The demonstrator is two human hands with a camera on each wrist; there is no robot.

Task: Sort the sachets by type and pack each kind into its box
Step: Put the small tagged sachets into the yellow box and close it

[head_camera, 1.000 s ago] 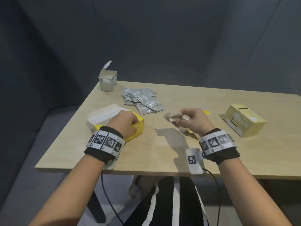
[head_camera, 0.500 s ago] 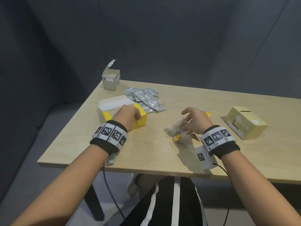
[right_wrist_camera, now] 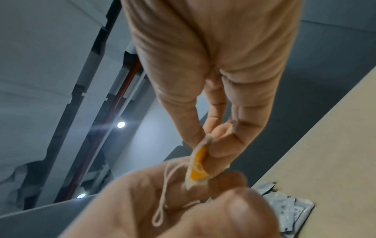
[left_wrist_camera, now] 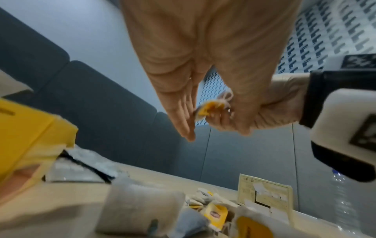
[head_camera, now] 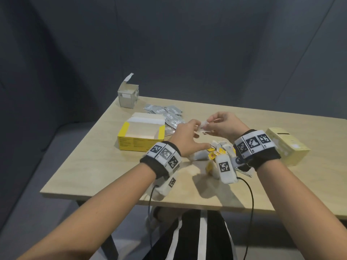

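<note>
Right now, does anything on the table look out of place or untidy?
Mostly no. One pale yellow cardboard box lies tipped on its side at the right. The white tea bag with a yellow tag, pinched by the right hand, trails a loose string.

Bench (head_camera: 112,166): pale wood-look top, matt, smooth. Yellow box (head_camera: 139,143): printed card, slight sheen outside, raw matt buff card on the inner flaps. Grey box (head_camera: 127,98): matt card, paper flap raised. Pale yellow box (head_camera: 287,147): matt card. Silver sachets (head_camera: 169,115): foil or foil-like film, glossy, creased. Tea bag (right_wrist_camera: 197,167): thin matt paper with a yellow paper tag and a soft cotton-like string (right_wrist_camera: 162,201). Wrist bands (head_camera: 163,158): black cloth carrying matt printed marker panels. Wall panels (head_camera: 187,44): dark grey, felt-like, matt.
</note>
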